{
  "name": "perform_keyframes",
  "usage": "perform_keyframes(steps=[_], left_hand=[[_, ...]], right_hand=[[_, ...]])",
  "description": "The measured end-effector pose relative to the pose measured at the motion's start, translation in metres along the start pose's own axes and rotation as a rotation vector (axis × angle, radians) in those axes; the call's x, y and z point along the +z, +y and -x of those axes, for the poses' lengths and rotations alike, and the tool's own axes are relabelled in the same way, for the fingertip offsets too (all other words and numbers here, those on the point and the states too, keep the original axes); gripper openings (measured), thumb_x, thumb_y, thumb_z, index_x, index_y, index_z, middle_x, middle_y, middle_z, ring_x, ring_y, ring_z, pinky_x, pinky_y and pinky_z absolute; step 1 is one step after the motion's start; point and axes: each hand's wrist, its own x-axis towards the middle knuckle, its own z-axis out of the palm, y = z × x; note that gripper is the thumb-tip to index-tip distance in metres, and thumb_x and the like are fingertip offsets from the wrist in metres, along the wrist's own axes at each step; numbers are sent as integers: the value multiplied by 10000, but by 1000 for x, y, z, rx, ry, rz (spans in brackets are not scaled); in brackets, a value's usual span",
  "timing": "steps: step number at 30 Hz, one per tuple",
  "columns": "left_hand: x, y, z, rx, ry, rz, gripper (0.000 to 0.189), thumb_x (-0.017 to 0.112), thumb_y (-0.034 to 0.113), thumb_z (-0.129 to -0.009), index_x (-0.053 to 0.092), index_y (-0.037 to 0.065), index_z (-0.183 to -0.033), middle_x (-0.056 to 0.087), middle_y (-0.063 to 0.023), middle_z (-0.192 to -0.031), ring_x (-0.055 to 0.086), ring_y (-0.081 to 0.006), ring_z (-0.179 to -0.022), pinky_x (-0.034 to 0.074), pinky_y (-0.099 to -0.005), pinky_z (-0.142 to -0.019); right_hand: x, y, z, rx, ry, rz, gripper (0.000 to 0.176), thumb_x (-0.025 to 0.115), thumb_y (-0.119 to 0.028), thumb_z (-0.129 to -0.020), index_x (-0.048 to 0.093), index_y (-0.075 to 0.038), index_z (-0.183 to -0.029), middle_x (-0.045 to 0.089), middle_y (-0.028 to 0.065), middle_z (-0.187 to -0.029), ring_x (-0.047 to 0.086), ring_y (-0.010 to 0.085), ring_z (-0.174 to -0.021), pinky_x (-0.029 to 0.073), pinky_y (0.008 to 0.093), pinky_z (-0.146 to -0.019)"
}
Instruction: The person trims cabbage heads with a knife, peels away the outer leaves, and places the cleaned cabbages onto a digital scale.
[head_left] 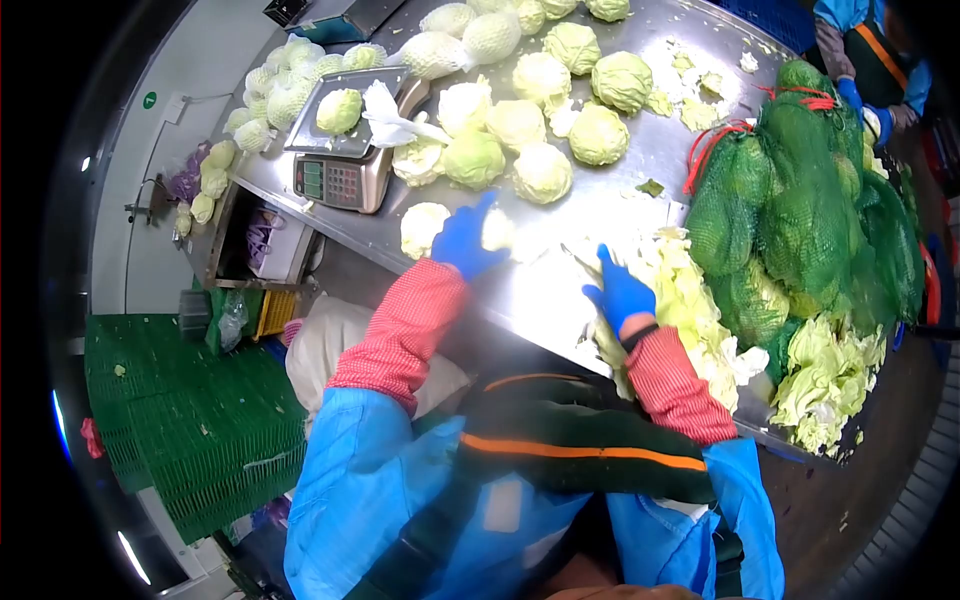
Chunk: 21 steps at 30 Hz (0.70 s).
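While leaves lie crinkled, left hand covers a round cabbage.

- Steel table beneath the fingers.
- Trimmed cabbages, a scale beyond left fingers.
- Loose leaves beside right fingers; net sacks, probably cabbage, beyond.

A long steel table runs beside a white wall, with a shelf under its far end. Green plastic grating covers the floor at left; dark floor shows at right.
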Motion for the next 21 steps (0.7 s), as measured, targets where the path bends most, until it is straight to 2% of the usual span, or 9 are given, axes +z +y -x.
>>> perform_keyframes(steps=[4, 7, 8, 11, 14, 18, 19, 20, 21], left_hand=[[-15, -19, -24, 128, 299, -16, 954, 776, 479, -682, 316, 196, -1468, 496, -216, -1286, 488, -379, -1190, 426, -458, -987], [-30, -13, -64, 169, 504, 7, 963, 847, 314, -656, 339, 157, -1458, 492, -241, -1259, 484, -399, -1158, 397, -451, -1002], [-25, -18, -84, 155, 475, -74, 1015, 848, 352, -641, 301, 179, -1478, 446, -272, -1326, 465, -418, -1187, 384, -456, -1023], [-27, -7, -110, -34, 257, -332, 1062, 851, 425, -593, 296, 234, -1477, 429, -287, -1340, 458, -451, -1190, 406, -489, -1000], [-22, -21, -120, 33, 363, -200, 997, 848, 416, -598, 354, 247, -1447, 462, -262, -1292, 473, -426, -1180, 428, -482, -976], [-38, -33, -112, 107, 381, 158, 939, 871, 357, -585, 442, 124, -1387, 514, -197, -1185, 531, -365, -1113, 449, -448, -953], [-49, -33, -102, 231, 372, 308, 910, 832, 362, -658, 395, 95, -1410, 520, -172, -1244, 543, -316, -1141, 458, -415, -959], [-52, -28, -96, 233, 302, 668, 862, 815, 314, -697, 392, 52, -1401, 525, -157, -1253, 539, -292, -1152, 456, -392, -967], [-55, -24, -90, 224, 223, 1026, 813, 798, 267, -737, 389, 10, -1391, 531, -141, -1263, 535, -267, -1162, 454, -370, -976]], right_hand=[[-11, 18, 47, 55, 32, -25, 723, 640, -387, -868, 302, -166, -1469, 635, 197, -1083, 635, 375, -889, 504, 433, -763], [-29, 19, 63, 205, -28, -26, 708, 636, -401, -870, 328, -172, -1465, 639, 196, -1103, 641, 369, -903, 507, 430, -765], [-32, 20, 62, 238, -104, 15, 704, 546, -502, -882, 314, -182, -1464, 621, 153, -1174, 645, 325, -940, 510, 408, -794], [-34, 12, 51, 270, -125, 19, 690, 528, -519, -890, 329, -177, -1455, 610, 143, -1212, 646, 327, -963, 511, 400, -811], [-49, -5, 41, 277, -251, -34, 604, 488, -486, -925, 377, -168, -1427, 600, 115, -1259, 607, 307, -1080, 488, 384, -882], [-50, -11, 39, 87, 17, -435, 438, 547, -368, -942, 543, -113, -1299, 652, 152, -1106, 651, 274, -955, 503, 327, -816], [-49, -16, 41, 40, 115, -565, 394, 570, -332, -945, 594, -95, -1258, 669, 167, -1054, 668, 265, -906, 510, 310, -790], [-50, -20, 38, -74, 157, -631, 352, 553, -261, -964, 595, -53, -1245, 672, 136, -1033, 662, 220, -926, 505, 275, -783], [-62, -36, 32, 12, 82, -841, 376, 552, -264, -968, 560, -63, -1285, 627, 66, -942, 599, 133, -778, 475, 236, -670]])
